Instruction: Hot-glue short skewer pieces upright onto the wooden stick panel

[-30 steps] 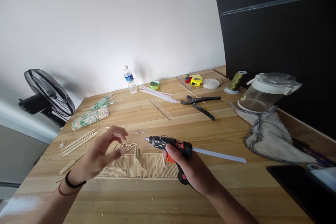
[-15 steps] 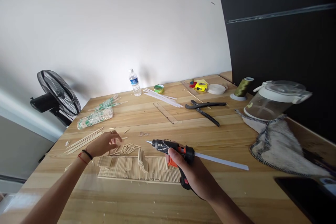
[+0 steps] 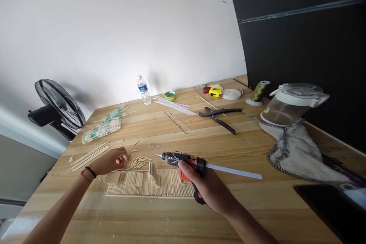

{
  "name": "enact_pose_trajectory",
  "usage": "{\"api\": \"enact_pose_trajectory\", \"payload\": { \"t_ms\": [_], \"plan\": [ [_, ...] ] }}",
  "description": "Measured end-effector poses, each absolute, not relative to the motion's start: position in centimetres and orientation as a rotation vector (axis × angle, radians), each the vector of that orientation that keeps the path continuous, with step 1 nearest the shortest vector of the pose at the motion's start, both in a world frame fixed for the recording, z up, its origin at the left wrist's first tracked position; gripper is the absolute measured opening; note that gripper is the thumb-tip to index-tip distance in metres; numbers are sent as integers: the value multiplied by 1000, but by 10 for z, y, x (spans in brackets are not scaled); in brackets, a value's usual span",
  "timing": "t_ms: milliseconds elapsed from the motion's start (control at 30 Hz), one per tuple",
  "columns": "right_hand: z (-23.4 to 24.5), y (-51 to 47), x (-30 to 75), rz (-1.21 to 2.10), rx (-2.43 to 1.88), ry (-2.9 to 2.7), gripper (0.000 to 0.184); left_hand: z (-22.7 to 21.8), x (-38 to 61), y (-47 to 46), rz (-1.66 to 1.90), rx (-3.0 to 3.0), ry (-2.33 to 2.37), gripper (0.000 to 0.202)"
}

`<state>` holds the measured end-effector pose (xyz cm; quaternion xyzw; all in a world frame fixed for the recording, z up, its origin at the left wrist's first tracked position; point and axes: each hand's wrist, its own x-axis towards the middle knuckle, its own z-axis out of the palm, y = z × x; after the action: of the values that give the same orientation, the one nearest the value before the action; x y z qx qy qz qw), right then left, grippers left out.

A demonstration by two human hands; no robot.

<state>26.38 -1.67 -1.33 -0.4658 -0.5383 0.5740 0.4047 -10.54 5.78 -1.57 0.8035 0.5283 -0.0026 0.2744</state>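
Note:
My right hand (image 3: 197,177) grips a black and orange hot glue gun (image 3: 183,159), its nozzle pointing left and a long white glue stick (image 3: 234,170) coming out of its back. Below the nozzle lies a panel of short wooden sticks (image 3: 171,190) laid side by side, with small raised stick blocks and one taller stack (image 3: 153,175) on it. My left hand (image 3: 111,159), fingers curled together, is at the panel's upper left edge, beside a loose pile of short sticks (image 3: 138,162). Whatever its fingertips hold is hidden.
Long sticks (image 3: 91,156) and plastic-wrapped stick packs (image 3: 101,130) lie at the left. Farther back are a water bottle (image 3: 144,90), glue sticks (image 3: 174,105), a ruler (image 3: 177,122), black pliers (image 3: 219,115) and a yellow tape measure (image 3: 215,92). A cloth (image 3: 297,154) and a lidded jar (image 3: 291,105) occupy the right.
My left hand has dropped slightly toward the panel and the short sticks, its fingers drawn closer together. The glue gun stays in my right hand, and the view has shifted a little.

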Motion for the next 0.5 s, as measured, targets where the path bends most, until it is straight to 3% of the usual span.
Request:
{"api": "enact_pose_trajectory", "payload": {
  "t_ms": [500],
  "plan": [
    [-22,-10,266,1384,-1084,-1476,58,-25,-108,72,-38,2204,1489,8]
  ]
}}
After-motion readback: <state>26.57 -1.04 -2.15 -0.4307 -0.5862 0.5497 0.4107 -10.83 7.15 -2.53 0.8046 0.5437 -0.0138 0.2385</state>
